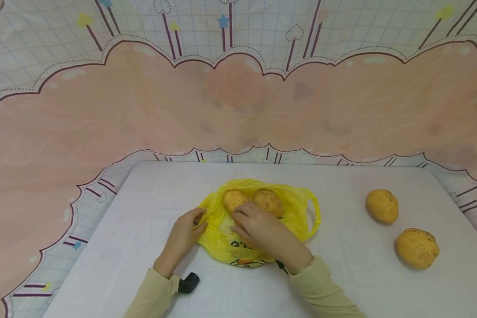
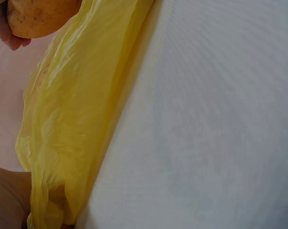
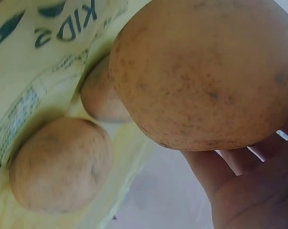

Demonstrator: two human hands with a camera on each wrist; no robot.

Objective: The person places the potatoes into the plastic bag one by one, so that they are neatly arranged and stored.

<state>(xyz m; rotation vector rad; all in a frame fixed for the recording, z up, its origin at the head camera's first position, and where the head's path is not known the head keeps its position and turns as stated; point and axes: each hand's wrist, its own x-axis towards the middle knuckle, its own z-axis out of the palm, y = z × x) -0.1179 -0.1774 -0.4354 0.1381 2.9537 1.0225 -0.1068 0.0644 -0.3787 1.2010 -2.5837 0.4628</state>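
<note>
A yellow plastic bag (image 1: 218, 240) lies with its mouth spread on the white table. My left hand (image 1: 184, 232) grips the bag's left edge; in the left wrist view the yellow film (image 2: 86, 109) covers part of that hand. Over the bag's opening, my right hand (image 1: 262, 229) holds a potato (image 3: 206, 71), which the hand mostly hides in the head view. Two more potatoes rest inside the bag, one on the left (image 1: 233, 199) and one on the right (image 1: 268, 202). The held potato also shows at the upper left of the left wrist view (image 2: 41, 16).
Two loose potatoes lie on the table at the right, one farther back (image 1: 382, 206) and one nearer (image 1: 417, 248). The bag's handle loop (image 1: 317, 214) sticks out to the right. A black device (image 1: 188, 283) sits by the left sleeve.
</note>
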